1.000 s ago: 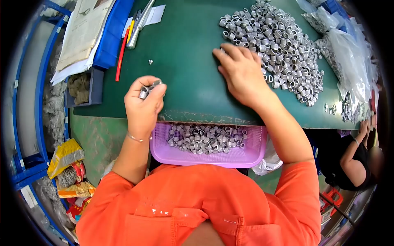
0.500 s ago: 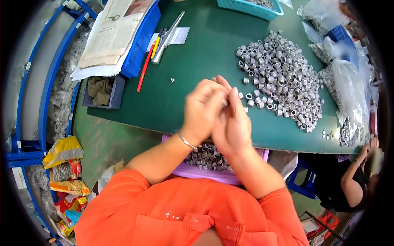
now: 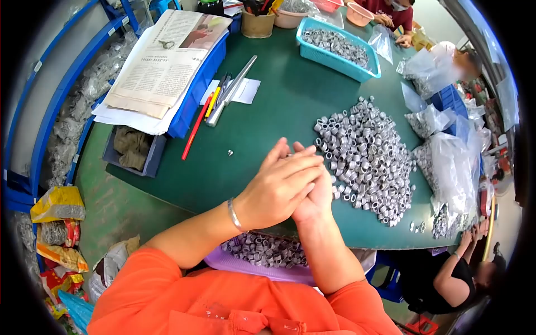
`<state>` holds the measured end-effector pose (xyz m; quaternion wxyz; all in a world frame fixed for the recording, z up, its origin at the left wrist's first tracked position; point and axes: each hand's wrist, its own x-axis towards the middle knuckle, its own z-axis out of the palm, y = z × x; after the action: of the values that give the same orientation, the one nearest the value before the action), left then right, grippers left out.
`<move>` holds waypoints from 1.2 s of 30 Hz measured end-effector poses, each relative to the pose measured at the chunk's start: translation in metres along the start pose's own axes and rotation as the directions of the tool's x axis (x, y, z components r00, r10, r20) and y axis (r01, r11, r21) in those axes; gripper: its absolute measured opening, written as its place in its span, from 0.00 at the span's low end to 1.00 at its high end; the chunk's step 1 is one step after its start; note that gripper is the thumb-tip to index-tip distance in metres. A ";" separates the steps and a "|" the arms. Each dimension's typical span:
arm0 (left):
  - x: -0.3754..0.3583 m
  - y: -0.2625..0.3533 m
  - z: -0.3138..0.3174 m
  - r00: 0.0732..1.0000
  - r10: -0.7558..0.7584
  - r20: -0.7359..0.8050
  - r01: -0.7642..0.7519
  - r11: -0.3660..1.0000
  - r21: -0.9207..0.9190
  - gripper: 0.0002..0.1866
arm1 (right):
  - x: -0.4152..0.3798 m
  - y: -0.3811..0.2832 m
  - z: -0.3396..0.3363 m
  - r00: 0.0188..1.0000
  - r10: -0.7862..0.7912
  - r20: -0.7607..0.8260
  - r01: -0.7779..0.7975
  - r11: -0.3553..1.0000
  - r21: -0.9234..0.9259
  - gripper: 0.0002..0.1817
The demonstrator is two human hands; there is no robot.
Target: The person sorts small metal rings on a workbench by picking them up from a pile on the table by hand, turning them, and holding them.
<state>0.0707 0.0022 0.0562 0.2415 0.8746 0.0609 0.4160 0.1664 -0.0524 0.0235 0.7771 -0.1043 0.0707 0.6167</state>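
My left hand point(image 3: 276, 190), with a metal bracelet on its wrist, lies over my right hand point(image 3: 317, 201) above the front of the green table point(image 3: 262, 123). The palms face each other and the left fingers cross the right ones. Both hands are closed together; whatever is between them is hidden. Just right of my fingertips spreads a large heap of small grey metal rings point(image 3: 368, 162). Below my forearms, a purple basket point(image 3: 279, 273) at my lap holds many dark metal rings point(image 3: 265, 249).
A turquoise basket point(image 3: 335, 61) of metal parts stands at the back. On the left are a blue bin point(image 3: 195, 95) topped with newspaper point(image 3: 167, 61), pens point(image 3: 196, 125) and a grey box point(image 3: 120, 162). Plastic bags point(image 3: 446, 162) line the right side. Co-workers point(image 3: 441, 279) sit around the table.
The view has tilted up, showing more of the table's far side. My left fingers have gone from curled to straighter, lying across the right hand.
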 end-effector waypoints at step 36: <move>0.154 -0.136 0.041 0.775 -0.501 0.385 0.631 0.645 -0.431 0.13 | -0.102 -0.147 -0.003 0.867 -0.422 0.264 0.202 -0.188 -0.961 0.07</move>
<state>0.2145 0.1539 0.0774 0.6001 0.7481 0.1856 0.2140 0.2864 -0.1815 0.0564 0.5622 -0.6974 -0.3725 0.2424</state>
